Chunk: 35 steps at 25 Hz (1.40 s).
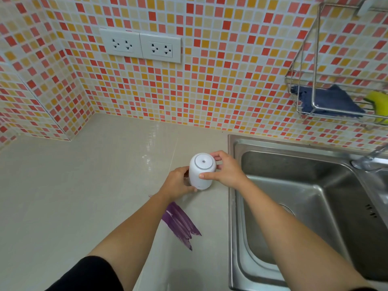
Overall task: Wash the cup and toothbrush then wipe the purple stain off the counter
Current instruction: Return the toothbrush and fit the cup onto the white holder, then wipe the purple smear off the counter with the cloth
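Note:
A white cup [202, 171] stands upside down on the beige counter [84, 185], just left of the sink. My left hand [177, 183] wraps its left side and my right hand [225, 169] grips its right side and bottom rim. A purple stain [179, 224] is smeared on the counter below the cup, partly under my left forearm. No toothbrush is visible.
A steel sink [304, 206] fills the right side, with a tap [369, 160] at its far right edge. A wire rack [336, 97] on the tiled wall holds a blue cloth [329, 99] and a yellow sponge [378, 103]. Two wall sockets [140, 45] sit above the counter.

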Available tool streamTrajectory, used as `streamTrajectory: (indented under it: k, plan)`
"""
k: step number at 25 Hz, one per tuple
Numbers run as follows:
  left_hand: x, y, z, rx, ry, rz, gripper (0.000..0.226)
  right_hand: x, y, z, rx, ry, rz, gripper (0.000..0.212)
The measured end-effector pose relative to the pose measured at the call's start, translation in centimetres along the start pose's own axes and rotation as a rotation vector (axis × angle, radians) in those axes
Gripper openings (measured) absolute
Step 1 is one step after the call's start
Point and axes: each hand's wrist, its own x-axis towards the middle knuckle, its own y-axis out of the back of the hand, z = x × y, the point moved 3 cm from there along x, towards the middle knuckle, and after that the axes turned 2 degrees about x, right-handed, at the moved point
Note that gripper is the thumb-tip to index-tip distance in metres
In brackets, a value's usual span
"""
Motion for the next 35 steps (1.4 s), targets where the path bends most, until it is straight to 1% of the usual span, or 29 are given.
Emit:
streamTrajectory:
  k: [2, 4, 5, 7, 9, 10, 12, 15, 17, 18, 20, 22, 25, 26, 29, 32, 35]
  plan:
    - [0.2, 0.8, -0.1, 0.033, 0.007, -0.031, 0.069, -0.2, 0.1, -0.1, -0.003, 0.004, -0.023, 0.082]
    - [0.6, 2.5, 0.4, 0.073, 0.029, -0.008, 0.07, -0.7, 0.9, -0.7, 0.034, -0.002, -0.04, 0.086]
    - [0.8, 3.6, 1.2, 0.083, 0.032, 0.035, 0.069, -0.9, 1.7, -1.2, 0.055, 0.01, -0.025, 0.083]
    - [1.3, 6.2, 3.7, 0.068, -0.008, 0.122, 0.066, -1.1, 4.0, -3.0, 0.094, 0.077, 0.05, 0.069]
    - [1.6, 8.2, 9.2, -0.012, -0.137, 0.235, 0.062, -2.1, 8.6, -5.3, 0.11, 0.231, 0.203, 0.051]
    - [1.4, 9.2, 11.1, -0.069, -0.185, 0.291, 0.06, -2.3, 10.0, -6.4, 0.114, 0.294, 0.244, 0.043]
    - [1.0, 10.1, 17.5, -0.189, -0.327, 0.369, 0.056, -3.5, 15.1, -8.2, 0.065, 0.406, 0.365, 0.034]
    - [0.6, 8.2, 28.2, -0.306, -0.518, 0.375, 0.05, -6.5, 24.8, -8.9, -0.045, 0.51, 0.519, 0.029]
    - [1.0, 5.8, 33.7, -0.287, -0.593, 0.347, 0.048, -7.9, 30.2, -7.8, -0.185, 0.518, 0.573, 0.028]
    - [1.6, 4.3, 35.9, -0.255, -0.602, 0.321, 0.048, -8.4, 32.6, -6.6, -0.274, 0.492, 0.593, 0.029]
    - [3.6, 1.2, 39.1, -0.167, -0.565, 0.264, 0.048, -8.7, 36.8, -3.5, -0.482, 0.393, 0.586, 0.035]
    - [6.2, -1.6, 40.9, -0.02, -0.483, 0.24, 0.047, -8.4, 39.5, -0.2, -0.651, 0.281, 0.483, 0.039]
    - [9.3, -4.7, 40.9, 0.193, -0.332, 0.239, 0.04, -7.6, 40.8, 3.5, -0.762, 0.162, 0.338, 0.047]
    - [9.8, -5.7, 40.7, 0.249, -0.3, 0.239, 0.036, -7.4, 40.9, 4.4, -0.772, 0.146, 0.314, 0.049]
    - [11.5, -7.4, 40.6, 0.371, -0.243, 0.207, 0.029, -6.9, 40.6, 5.6, -0.865, 0.177, 0.298, 0.052]
    - [13.2, -8.6, 42.1, 0.439, -0.184, 0.108, 0.036, -6.5, 40.5, 5.8, -0.873, 0.148, 0.295, 0.056]
    - [15.0, -10.9, 44.0, 0.65, -0.103, 0.011, 0.057, -6.3, 40.6, 6.0, -0.862, 0.126, 0.279, 0.058]
